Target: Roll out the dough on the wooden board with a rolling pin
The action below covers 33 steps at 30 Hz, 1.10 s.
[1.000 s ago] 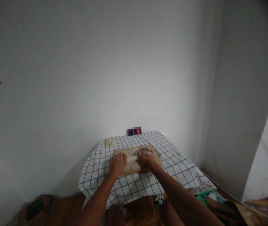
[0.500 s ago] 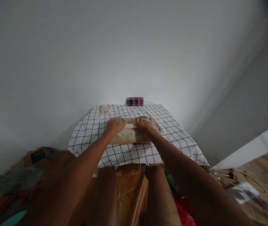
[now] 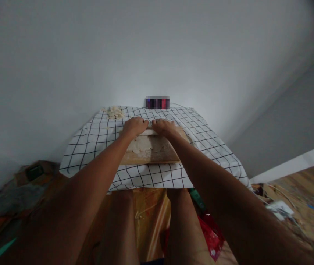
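Observation:
On a wooden board (image 3: 148,158) lies a thin, pale sheet of dough (image 3: 146,144) with a ragged front edge. Across it runs a pale rolling pin (image 3: 148,132), of which only the middle stretch shows between my hands. My left hand (image 3: 136,126) is wrapped over the pin on the left side. Close beside it, my right hand (image 3: 163,126) is closed over the same pin on the right. Both sit near the far edge of the board and hide the pin's ends.
A white cloth with black checks (image 3: 89,147) covers the table. Scraps of dough (image 3: 115,112) lie at its back left corner. A pixelated dark object (image 3: 157,102) stands at the back by the wall (image 3: 157,55). Below right is a red plastic bag (image 3: 211,235).
Both hands have rolled the pin away from me toward the board's far edge and come closer together. More dough shows in front of the pin. The camera view has shifted.

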{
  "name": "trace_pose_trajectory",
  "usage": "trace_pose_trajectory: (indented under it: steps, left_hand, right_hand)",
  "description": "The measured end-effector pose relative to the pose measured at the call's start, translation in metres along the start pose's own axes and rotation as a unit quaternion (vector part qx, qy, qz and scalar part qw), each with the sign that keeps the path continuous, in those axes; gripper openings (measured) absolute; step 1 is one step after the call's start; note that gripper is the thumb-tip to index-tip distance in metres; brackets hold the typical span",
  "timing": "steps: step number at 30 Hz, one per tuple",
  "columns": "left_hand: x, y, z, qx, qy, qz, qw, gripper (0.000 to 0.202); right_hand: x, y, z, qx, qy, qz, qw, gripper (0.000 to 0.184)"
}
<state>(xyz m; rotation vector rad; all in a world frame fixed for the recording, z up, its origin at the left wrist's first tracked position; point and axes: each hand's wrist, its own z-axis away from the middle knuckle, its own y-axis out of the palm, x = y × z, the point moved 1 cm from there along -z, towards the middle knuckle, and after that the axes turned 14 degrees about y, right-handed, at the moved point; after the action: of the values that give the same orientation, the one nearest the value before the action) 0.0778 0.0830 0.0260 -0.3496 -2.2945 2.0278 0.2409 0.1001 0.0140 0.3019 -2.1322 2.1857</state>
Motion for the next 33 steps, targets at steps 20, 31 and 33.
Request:
trace_pose_trajectory:
  steps: [20, 31, 33]
  left_hand:
    - [0.023, 0.007, -0.061, 0.045, -0.021, 0.008, 0.999, 0.057]
    - [0.016, 0.003, -0.034, 0.032, -0.038, 0.02, 0.999, 0.053]
    - [0.013, 0.001, -0.027, 0.033, -0.041, 0.033, 0.998, 0.051]
  right_hand:
    - [-0.005, 0.013, -0.094, -0.016, 0.032, -0.052, 0.998, 0.051]
    - [-0.005, 0.013, -0.07, 0.014, 0.031, -0.033, 0.999, 0.052]
    - [-0.005, 0.012, -0.062, 0.023, 0.034, -0.028, 0.999, 0.054]
